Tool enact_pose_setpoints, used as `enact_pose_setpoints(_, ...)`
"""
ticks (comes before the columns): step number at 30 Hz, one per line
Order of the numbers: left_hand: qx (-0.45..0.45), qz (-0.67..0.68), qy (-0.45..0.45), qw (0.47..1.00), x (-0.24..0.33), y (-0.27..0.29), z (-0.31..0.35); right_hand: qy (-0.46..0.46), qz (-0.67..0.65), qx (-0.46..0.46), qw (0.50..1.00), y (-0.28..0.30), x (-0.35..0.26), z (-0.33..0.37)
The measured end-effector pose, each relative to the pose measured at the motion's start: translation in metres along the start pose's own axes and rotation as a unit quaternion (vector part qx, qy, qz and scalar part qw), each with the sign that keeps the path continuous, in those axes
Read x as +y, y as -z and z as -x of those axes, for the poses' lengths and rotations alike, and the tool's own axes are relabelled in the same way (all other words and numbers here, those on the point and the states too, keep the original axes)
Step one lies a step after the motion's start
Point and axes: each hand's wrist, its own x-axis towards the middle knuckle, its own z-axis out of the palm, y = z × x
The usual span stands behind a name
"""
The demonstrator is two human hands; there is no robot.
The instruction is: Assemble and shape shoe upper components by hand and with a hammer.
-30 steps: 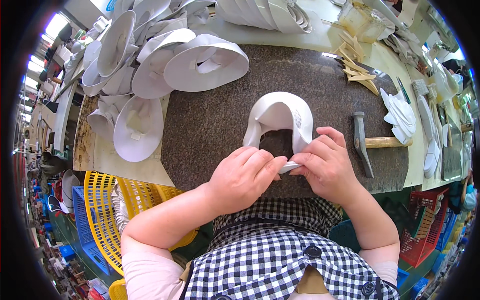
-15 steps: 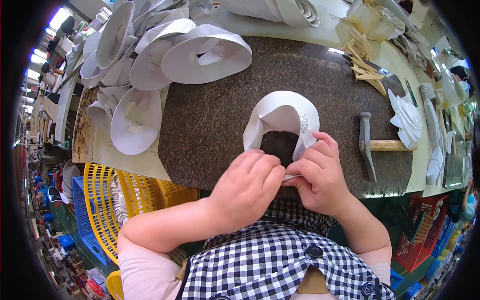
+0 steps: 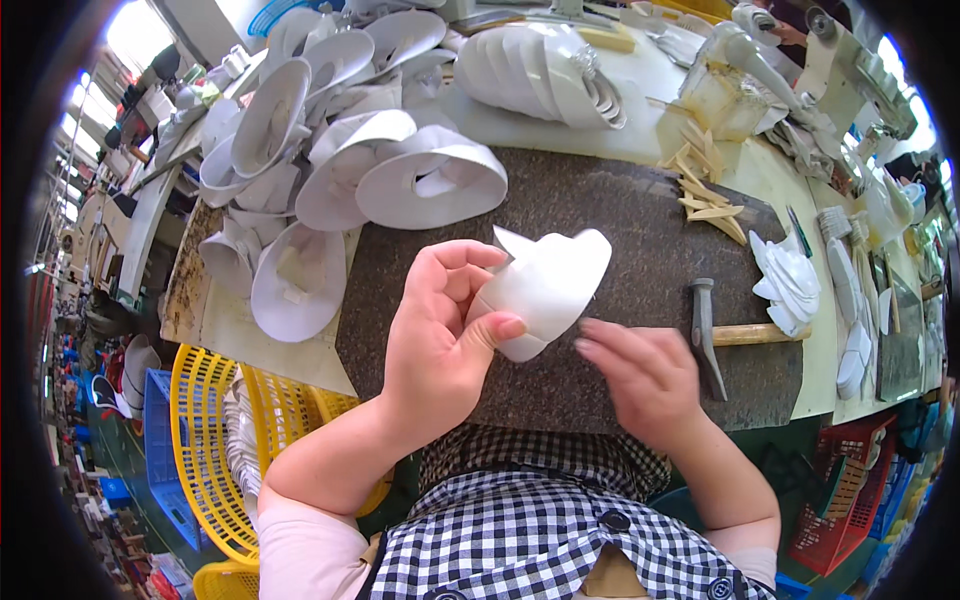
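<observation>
A white shoe upper point(image 3: 545, 290) is held up over the dark speckled slab point(image 3: 430, 300), its smooth rounded side facing me. My left hand point(image 3: 440, 325) grips it from the left, thumb on the near side and fingers behind its edge. A pointed flap sticks up at its top left. Just to the right, apart from the upper, is my right hand point(image 3: 645, 375), slightly blurred, with fingers stretched out and nothing seen in them. A hammer point(image 3: 708, 335) with a wooden handle lies on the slab beyond that hand.
Several white uppers point(image 3: 435, 180) are heaped at the far left, with a nested stack point(image 3: 535, 75) behind the slab. Tan strips point(image 3: 705, 185), white pieces point(image 3: 785, 280) and brushes point(image 3: 840, 260) lie at right. A yellow basket point(image 3: 205, 450) stands below left, a red crate point(image 3: 840, 490) below right.
The upper has been lifted and turned from opening-up to its smooth outer side. My right hand has let go and moved right; my left now holds it alone. The view has tilted up.
</observation>
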Motion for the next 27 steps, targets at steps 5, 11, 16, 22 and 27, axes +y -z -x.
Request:
enact_pose_setpoints(5, -0.028, 0.097, 0.040, 0.994, 0.010, -0.022, -0.009, 0.040, 0.037, -0.109, 0.993, -0.011, 0.007, -0.030)
enact_pose_setpoints(11, -0.007, 0.178, 0.082, 0.980, 0.014, -0.025, -0.010, 0.002, 0.228, -0.073, 0.971, -0.014, -0.001, -0.067)
enact_pose_setpoints(16, -0.015, 0.217, 0.094, 0.972, 0.008, -0.023, -0.015, 0.049, 0.228, -0.103, 0.967, -0.014, 0.014, -0.060)
enact_pose_setpoints(22, -0.014, 0.244, 0.167, 0.955, 0.008, -0.032, -0.022, -0.024, 0.463, -0.258, 0.848, -0.023, -0.001, -0.064)
enact_pose_setpoints(27, -0.026, 0.276, 0.162, 0.947, 0.005, -0.028, -0.025, -0.019, 0.392, -0.305, 0.868, -0.014, 0.007, -0.060)
